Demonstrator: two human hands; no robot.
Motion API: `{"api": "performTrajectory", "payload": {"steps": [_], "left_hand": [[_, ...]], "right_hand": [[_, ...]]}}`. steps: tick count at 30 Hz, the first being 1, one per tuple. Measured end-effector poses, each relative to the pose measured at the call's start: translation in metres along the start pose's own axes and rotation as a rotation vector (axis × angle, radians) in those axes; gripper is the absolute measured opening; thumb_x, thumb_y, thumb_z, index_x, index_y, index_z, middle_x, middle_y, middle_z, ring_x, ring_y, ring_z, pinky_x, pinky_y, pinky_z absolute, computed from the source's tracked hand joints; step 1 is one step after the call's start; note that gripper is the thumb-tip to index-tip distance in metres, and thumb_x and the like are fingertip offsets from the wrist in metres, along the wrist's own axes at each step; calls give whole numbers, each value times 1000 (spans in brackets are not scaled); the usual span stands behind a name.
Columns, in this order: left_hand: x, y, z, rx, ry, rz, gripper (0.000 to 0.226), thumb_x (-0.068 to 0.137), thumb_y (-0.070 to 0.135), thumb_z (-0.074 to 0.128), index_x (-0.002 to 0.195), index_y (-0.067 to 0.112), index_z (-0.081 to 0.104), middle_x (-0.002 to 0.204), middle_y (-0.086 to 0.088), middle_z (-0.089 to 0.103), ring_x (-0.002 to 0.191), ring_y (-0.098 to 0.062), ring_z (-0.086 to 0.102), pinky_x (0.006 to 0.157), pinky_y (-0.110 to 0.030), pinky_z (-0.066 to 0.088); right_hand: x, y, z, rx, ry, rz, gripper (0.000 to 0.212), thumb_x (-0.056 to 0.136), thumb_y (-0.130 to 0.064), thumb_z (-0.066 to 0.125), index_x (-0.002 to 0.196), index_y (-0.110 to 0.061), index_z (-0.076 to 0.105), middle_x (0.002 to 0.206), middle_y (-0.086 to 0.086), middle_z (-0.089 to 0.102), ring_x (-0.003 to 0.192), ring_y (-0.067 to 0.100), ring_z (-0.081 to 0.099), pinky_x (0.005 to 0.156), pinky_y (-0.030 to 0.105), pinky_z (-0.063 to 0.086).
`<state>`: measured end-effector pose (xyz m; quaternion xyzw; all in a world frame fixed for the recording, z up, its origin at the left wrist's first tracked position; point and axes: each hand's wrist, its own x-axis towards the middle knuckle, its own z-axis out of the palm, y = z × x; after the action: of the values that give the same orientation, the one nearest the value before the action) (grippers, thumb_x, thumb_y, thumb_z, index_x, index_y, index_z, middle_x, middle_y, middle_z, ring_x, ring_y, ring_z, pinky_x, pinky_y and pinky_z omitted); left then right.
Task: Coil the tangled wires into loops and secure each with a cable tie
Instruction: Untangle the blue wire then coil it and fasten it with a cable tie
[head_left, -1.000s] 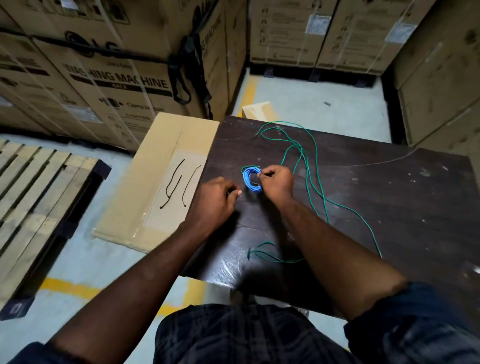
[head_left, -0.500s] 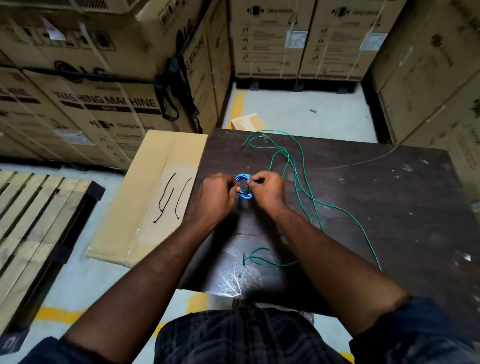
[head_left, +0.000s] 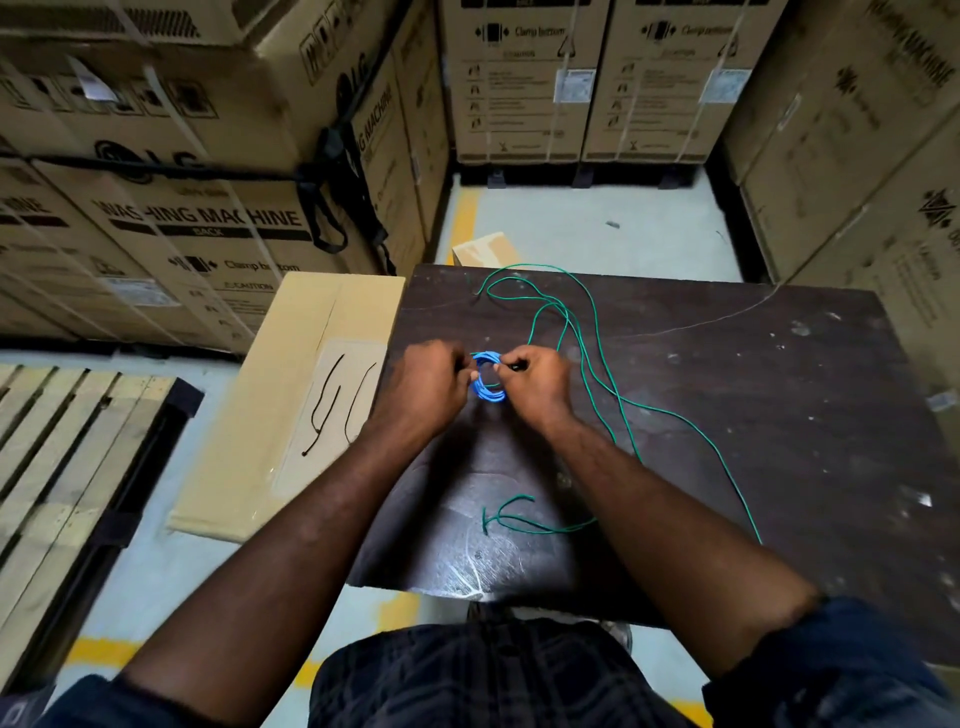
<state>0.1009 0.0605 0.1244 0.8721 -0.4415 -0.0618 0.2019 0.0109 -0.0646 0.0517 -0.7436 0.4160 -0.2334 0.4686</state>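
Blue wire (head_left: 491, 397), wound into a small coil, sits mid-counter (head_left: 727, 415), pinched on its left side by the left hand (head_left: 426, 384) and on its right by the right hand (head_left: 535, 384), probably to stop the loops springing apart. Green wire (head_left: 563, 312) sprawls loose on the far and right sides; spare ties (head_left: 332, 400) lie on cardboard (head_left: 270, 441) to the left.

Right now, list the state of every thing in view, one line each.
blue wire, coiled into a small loop, held at both sides.
green wire, uncoiled, sprawled loose on the table.
left hand, gripping the coil's left side.
right hand, pinching the coil's right side.
black cable ties, lying unused on the flat carton.
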Motion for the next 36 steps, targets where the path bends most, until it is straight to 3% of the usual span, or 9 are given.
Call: {"api": "performTrajectory", "payload": {"steps": [4, 12, 18, 21, 24, 30, 36], "left_hand": [[4, -6, 17, -78, 72, -11, 10, 80, 32, 66, 85, 23, 65, 84, -2, 69, 79, -24, 65, 68, -35, 53], [10, -18, 34, -455, 204, -156, 14, 76, 19, 70, 88, 26, 68, 81, 9, 72, 73, -5, 66, 70, -33, 56], [15, -25, 34, -457, 192, -93, 15, 71, 23, 72, 84, 31, 68, 81, 16, 70, 79, -5, 64, 76, -33, 54], [17, -25, 36, -517, 171, -62, 17, 69, 18, 76, 80, 29, 71, 97, 11, 68, 94, -4, 62, 90, -29, 49], [19, -24, 37, -746, 77, -112, 19, 73, 5, 74, 83, 20, 71, 105, -3, 68, 103, -7, 64, 97, -31, 49], [20, -22, 37, -852, 65, -122, 15, 74, -3, 74, 84, 9, 71, 100, -13, 71, 91, 1, 65, 85, -14, 49], [21, -16, 37, -855, 69, -132, 16, 76, 4, 74, 85, 17, 73, 92, 4, 72, 91, -6, 66, 86, -29, 53]], "right_hand": [[-6, -4, 4, 73, -7, -10, 8, 73, -2, 71, 78, -7, 73, 77, 5, 71, 69, 9, 60, 67, 23, 48], [-12, -10, 7, 138, -13, -37, 9, 73, -3, 74, 82, -5, 75, 78, 1, 71, 70, 8, 62, 68, 23, 50], [-9, -7, 11, 156, -34, 8, 11, 72, -6, 77, 83, -7, 76, 80, 5, 74, 69, 7, 64, 69, 26, 53], [-8, -10, 11, 205, -46, 11, 12, 72, -8, 78, 83, -4, 75, 79, 9, 74, 68, 9, 63, 67, 28, 53], [-9, -14, 8, 257, -64, 3, 12, 72, -2, 76, 84, -1, 74, 80, 12, 73, 70, 12, 65, 69, 33, 54], [-12, -14, 4, 288, -105, -9, 14, 73, 1, 75, 85, -6, 75, 81, 6, 73, 70, 7, 64, 71, 32, 55], [-13, -17, 1, 267, -97, -42, 10, 74, 0, 72, 79, -8, 75, 77, 4, 72, 68, 7, 63, 68, 30, 52]]}}
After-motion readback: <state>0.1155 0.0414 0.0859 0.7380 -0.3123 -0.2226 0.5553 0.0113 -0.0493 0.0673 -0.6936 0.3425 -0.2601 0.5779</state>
